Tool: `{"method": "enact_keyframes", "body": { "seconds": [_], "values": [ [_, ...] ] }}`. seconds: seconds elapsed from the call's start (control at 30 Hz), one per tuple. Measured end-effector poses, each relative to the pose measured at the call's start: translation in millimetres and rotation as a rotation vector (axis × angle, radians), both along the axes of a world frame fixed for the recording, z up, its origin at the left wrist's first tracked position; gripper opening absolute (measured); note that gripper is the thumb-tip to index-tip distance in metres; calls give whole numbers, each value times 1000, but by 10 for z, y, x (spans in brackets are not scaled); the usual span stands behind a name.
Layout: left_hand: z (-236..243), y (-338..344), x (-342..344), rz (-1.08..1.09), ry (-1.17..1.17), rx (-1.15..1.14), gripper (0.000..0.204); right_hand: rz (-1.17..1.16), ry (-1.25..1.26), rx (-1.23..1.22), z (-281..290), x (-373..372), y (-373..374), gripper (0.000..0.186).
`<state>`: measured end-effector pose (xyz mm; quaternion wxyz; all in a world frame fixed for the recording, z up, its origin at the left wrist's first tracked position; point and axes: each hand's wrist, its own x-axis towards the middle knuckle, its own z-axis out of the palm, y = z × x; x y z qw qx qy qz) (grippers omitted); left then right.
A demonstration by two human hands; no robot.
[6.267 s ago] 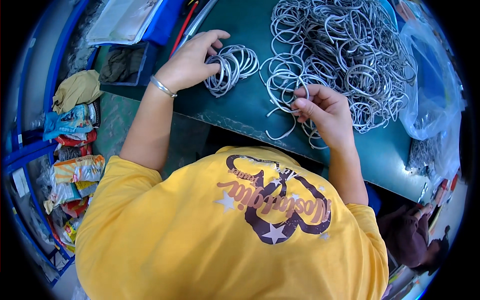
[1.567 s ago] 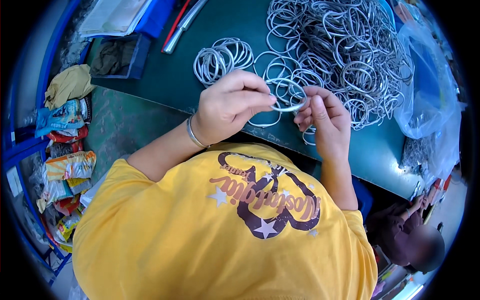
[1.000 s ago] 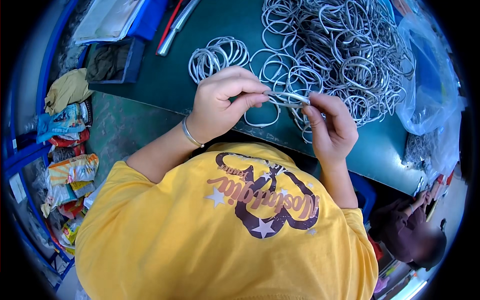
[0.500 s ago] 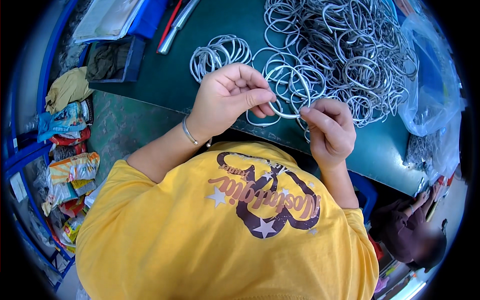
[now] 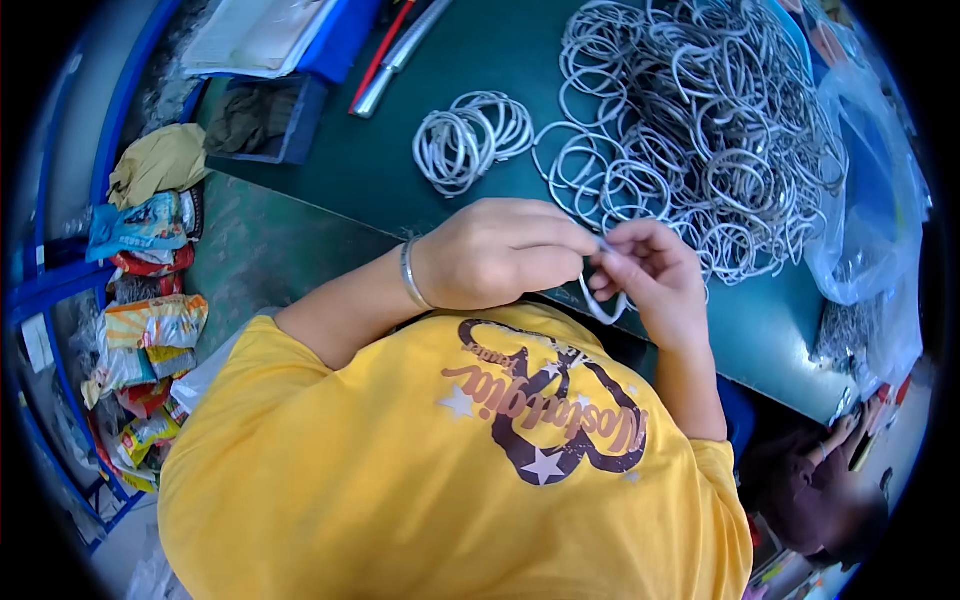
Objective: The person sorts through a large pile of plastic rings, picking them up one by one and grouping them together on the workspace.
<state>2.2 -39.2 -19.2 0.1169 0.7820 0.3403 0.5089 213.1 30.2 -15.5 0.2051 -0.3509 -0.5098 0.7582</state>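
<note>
Silver ring [image 5: 603, 314], pinched by left hand [image 5: 503, 254] and right hand [image 5: 658, 280], over near edge of green desk [image 5: 365, 185]; ring cluster [image 5: 452, 152], tangled pile [image 5: 705, 135] beyond; desk showing between cluster and bin [image 5: 299, 132]; shelving [image 5: 45, 296] leftward.

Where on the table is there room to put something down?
Bare table shows between the silver stick and the big ring pile, and between the blue box and the small ring bunch. More lies right of the right hand, nearer than the pile. Crowded places: the pile, and where the left hand meets the right.
</note>
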Motion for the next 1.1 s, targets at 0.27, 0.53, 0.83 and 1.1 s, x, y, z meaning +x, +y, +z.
{"method": "enact_keyframes", "body": {
  "seconds": [0.27,0.53,0.83,1.1],
  "values": [
    [82,-81,-414,490,-44,-84,11,-914,-353,1397,755,1146,1264,12],
    [-182,-197,-836,869,-52,-503,23,-781,-1085,1639,722,2024,2310,28],
    [-319,-220,-802,825,-174,-470,10,-69,-197,1513,422,-303,299,22],
    [-81,-234,-468,582,-557,-240,7,109,-69,646,37,-831,-47,28]
  ]
}}
